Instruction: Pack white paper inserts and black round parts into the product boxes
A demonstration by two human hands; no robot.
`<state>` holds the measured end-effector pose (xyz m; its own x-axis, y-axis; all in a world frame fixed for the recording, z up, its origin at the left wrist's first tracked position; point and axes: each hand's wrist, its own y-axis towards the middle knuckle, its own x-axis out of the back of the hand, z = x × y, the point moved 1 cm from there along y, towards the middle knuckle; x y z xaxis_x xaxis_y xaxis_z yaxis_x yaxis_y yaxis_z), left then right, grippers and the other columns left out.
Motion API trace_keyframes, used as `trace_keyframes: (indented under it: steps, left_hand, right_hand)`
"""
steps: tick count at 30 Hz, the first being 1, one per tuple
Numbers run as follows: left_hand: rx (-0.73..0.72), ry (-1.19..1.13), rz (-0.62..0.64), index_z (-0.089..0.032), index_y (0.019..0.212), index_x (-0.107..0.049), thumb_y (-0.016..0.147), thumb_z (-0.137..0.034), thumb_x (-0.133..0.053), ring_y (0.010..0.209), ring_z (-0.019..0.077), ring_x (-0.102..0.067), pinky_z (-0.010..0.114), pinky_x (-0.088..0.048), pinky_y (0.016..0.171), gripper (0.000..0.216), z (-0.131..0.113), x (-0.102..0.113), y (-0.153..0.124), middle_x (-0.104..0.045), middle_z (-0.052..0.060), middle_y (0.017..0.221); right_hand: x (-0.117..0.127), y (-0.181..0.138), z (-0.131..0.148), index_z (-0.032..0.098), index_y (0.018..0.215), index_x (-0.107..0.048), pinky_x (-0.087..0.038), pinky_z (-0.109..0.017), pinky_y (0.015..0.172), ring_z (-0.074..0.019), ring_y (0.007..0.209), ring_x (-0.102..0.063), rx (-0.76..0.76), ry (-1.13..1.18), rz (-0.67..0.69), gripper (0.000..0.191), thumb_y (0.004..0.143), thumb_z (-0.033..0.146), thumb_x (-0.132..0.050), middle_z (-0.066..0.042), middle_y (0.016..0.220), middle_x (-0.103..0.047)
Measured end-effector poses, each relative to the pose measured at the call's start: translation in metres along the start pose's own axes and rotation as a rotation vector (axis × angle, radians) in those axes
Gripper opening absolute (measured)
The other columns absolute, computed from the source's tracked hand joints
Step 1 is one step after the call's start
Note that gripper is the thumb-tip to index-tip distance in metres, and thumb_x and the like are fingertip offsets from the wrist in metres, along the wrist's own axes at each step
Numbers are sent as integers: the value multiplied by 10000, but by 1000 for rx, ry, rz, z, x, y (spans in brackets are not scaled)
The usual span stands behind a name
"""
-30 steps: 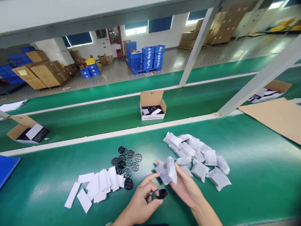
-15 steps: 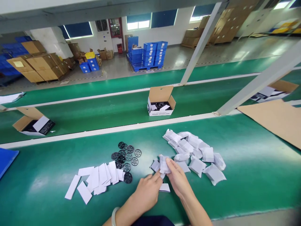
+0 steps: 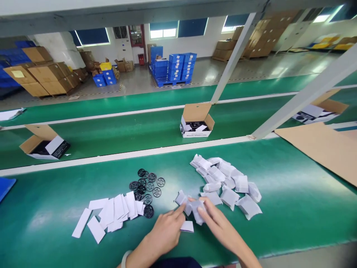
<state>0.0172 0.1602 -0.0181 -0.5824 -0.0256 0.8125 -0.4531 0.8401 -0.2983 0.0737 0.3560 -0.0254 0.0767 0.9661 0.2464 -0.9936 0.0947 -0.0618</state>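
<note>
My left hand (image 3: 166, 230) and my right hand (image 3: 217, 223) meet over the green belt (image 3: 292, 208), both pinching a small white paper packet (image 3: 198, 209). A folded white slip (image 3: 187, 226) lies on the belt just under my left fingers. To the right of my hands is a heap of white packets (image 3: 227, 183). Left of them lie several black round grille parts (image 3: 147, 187) and a spread of flat white slips (image 3: 111, 216).
An open carton (image 3: 196, 121) rides the middle belt, another open carton (image 3: 44, 143) at the left, a third at the far right (image 3: 320, 108). A brown cardboard sheet (image 3: 326, 147) lies at the right. Grey frame posts (image 3: 301, 100) slant overhead. A blue tray corner (image 3: 5, 186) shows far left.
The black round part that my left hand held a second ago is out of sight. Both hands have closed together on a white packet, and a slip now lies under them.
</note>
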Motion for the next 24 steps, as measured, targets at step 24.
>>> trace_keyframes:
  steps: [24]
  left_hand:
    - [430, -775, -716, -138, 856, -698, 773, -344, -653, 757, 206, -606, 281, -471, 683, 226, 81, 72, -106, -680, 69, 806]
  right_hand:
    - [15, 28, -45, 229, 905, -700, -562, -471, 567, -385, 728, -642, -271, 468, -261, 579, 727, 780, -695, -147, 925, -675]
